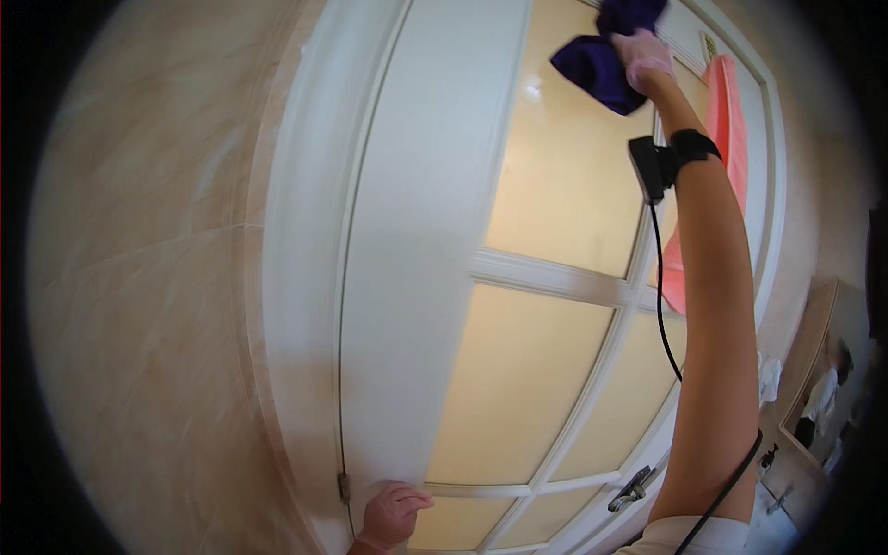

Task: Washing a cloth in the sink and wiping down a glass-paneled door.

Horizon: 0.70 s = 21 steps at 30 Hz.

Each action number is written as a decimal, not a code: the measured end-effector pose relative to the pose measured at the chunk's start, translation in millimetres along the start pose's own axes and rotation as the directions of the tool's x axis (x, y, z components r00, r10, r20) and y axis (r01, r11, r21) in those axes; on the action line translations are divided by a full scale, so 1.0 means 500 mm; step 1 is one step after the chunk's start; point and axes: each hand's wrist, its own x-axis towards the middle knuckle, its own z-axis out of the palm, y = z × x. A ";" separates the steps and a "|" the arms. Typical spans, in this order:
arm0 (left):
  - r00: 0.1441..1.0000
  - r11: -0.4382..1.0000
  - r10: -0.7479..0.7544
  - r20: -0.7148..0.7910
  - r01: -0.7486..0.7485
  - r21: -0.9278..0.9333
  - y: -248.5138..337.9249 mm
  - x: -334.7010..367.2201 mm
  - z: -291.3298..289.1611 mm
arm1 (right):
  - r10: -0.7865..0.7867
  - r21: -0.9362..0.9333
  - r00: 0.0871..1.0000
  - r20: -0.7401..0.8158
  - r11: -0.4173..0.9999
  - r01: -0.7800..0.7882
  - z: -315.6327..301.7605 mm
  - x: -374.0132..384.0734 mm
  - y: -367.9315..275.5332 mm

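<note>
High up on the white door (407, 213), my right hand (643, 54), in a thin pink glove, grips a dark purple cloth (597, 74). The cloth spreads to both sides of the hand, in front of an upper frosted pane (564, 176). My right arm is stretched upward, with a black strapped device (652, 169) and its cable on the forearm. Low at the door's left side is my left hand (393, 513), also in a pink glove. Its fingers are curled in, with nothing seen in them; whether it touches the door I cannot tell.
A pink towel (731, 120) hangs from a hook on the door, behind my right forearm. The metal door handle (632, 490) is at lower right, a hinge (344, 487) at lower left. Beige marble-look wall (148, 277) fills the left. A mirror (828, 388) stands at the far right.
</note>
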 end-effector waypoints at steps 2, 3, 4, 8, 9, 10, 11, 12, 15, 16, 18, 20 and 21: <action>0.999 0.998 0.032 0.014 -0.031 -0.057 -0.008 0.004 0.020 | 0.187 0.297 0.975 -0.119 0.944 -0.145 0.106 0.056 0.126; 0.999 0.999 -0.041 0.015 0.042 -0.034 -0.011 -0.012 0.007 | 0.292 0.482 0.955 -0.039 0.843 -0.238 0.095 0.045 0.057; 0.996 0.996 -0.088 0.018 0.088 -0.025 -0.014 -0.019 0.000 | 0.390 0.618 0.919 0.055 0.710 -0.338 0.061 0.005 0.012; 0.996 0.995 -0.086 -0.040 0.088 0.047 -0.009 -0.036 -0.030 | 0.144 0.750 0.955 0.259 0.594 -0.292 -0.007 -0.220 -0.111; 0.980 0.983 -0.183 -0.079 0.184 0.003 -0.017 -0.057 -0.024 | 0.042 0.845 0.972 -0.232 0.504 0.180 0.034 -0.291 -0.155; 0.950 0.957 -0.290 -0.113 0.287 -0.039 -0.023 -0.071 -0.021 | -0.042 0.813 0.920 -0.391 0.454 0.366 0.007 -0.355 -0.209; 0.955 0.959 -0.282 -0.093 0.278 -0.050 -0.017 -0.066 -0.020 | -0.343 0.728 0.843 -0.414 0.432 0.533 -0.013 -0.372 -0.206; 0.959 0.964 -0.266 -0.093 0.265 -0.026 -0.008 -0.056 -0.023 | -0.611 0.655 0.690 -0.389 0.343 0.673 -0.024 -0.386 -0.199; 0.975 0.978 -0.209 -0.077 0.209 -0.009 0.015 -0.045 -0.029 | -0.563 0.471 0.696 -0.446 0.514 0.717 0.007 -0.316 -0.142; 0.989 0.990 -0.138 -0.051 0.136 -0.044 0.022 -0.039 -0.023 | -0.403 0.501 0.784 -0.473 0.608 0.615 0.052 -0.265 -0.097; 0.989 0.989 -0.145 -0.029 0.144 -0.038 0.032 -0.045 -0.016 | 0.150 0.809 0.969 -0.197 0.583 0.074 0.060 -0.160 -0.027; 0.990 0.989 -0.143 -0.009 0.143 -0.040 0.039 -0.053 -0.007 | 0.363 0.711 0.932 -0.016 0.659 -0.244 0.082 -0.066 0.073; 0.995 0.995 -0.097 0.006 0.096 0.026 0.038 -0.056 0.001 | 0.398 0.772 0.904 0.158 0.521 -0.364 0.135 -0.020 0.147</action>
